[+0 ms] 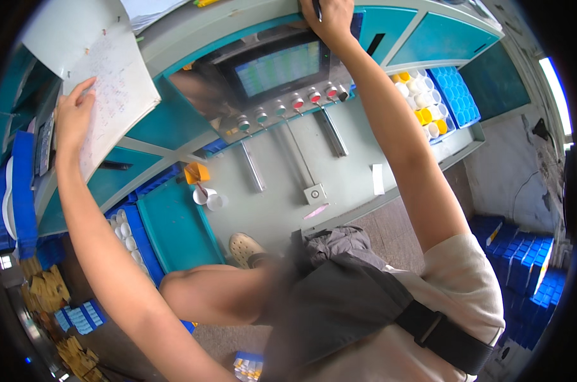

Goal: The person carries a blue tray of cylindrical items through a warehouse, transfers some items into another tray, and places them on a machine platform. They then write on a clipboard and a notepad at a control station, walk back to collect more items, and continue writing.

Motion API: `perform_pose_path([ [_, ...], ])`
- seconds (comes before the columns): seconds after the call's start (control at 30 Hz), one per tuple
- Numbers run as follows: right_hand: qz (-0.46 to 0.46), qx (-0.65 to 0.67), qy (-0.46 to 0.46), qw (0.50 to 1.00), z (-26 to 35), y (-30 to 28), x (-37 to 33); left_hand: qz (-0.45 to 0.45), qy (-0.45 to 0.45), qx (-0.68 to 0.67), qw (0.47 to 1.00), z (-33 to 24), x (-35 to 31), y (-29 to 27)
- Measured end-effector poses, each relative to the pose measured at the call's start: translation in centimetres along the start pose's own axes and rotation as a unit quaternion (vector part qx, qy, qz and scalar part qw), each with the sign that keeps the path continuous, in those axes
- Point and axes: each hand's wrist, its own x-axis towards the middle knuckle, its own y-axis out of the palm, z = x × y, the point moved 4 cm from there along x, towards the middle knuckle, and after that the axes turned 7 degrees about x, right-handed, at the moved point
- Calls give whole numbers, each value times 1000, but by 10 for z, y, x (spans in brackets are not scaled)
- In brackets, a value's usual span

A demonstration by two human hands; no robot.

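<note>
My left hand rests at the left edge of an open notebook with handwriting on its page. The thumb and forefinger are apart, with nothing visible between them. At the top of the view, my right hand is closed around a black pen, on the ledge above the machine's panel. The upper picture edge cuts off part of that hand. Between my arms is a lit screen in the shiny panel, with a row of knobs and red buttons below it.
Right of the panel stand white and yellow cups and a blue tray. A teal tray, an orange cup and white cups sit lower left. A small switch box lies mid-surface. Blue crates are stacked right.
</note>
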Motion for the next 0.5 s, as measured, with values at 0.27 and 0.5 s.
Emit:
perform_pose_path([
  [0.27, -5, -14, -25, 1000, -5, 9, 1, -46, 9, 14, 999, -8, -9, -2],
  [0.5, 18, -27, 12, 999, 1, 7, 4, -23, -42, 25, 999, -20, -15, -11],
])
